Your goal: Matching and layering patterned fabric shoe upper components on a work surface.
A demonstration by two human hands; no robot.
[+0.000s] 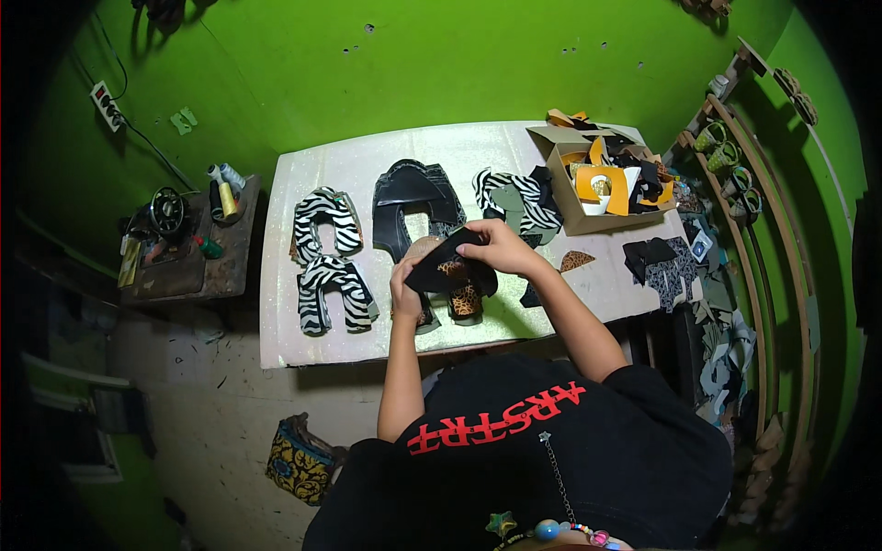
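Over the front of the white table [367,354], my two hands hold a dark, floppy cut piece of material [432,274] between them. My left hand [404,289] grips its left edge. My right hand [501,248] pinches the upper right edge, thumb on top. Just below it lies a stack of leopard-print pieces [466,304], partly covered by the held piece. Behind my hands is a stack of black U-shaped pieces [413,188]. To the left sit two stacks of zebra-print U-shaped pieces, a far stack [345,226] and a near stack [313,296].
More zebra-print pieces [542,213] lie beyond my right hand, before a cardboard box [575,217] of scraps. A small leopard-print scrap [577,261] and patterned dark pieces [669,266] lie rightward. A sewing machine table [179,275] stands left, a wooden rack [735,303] right.
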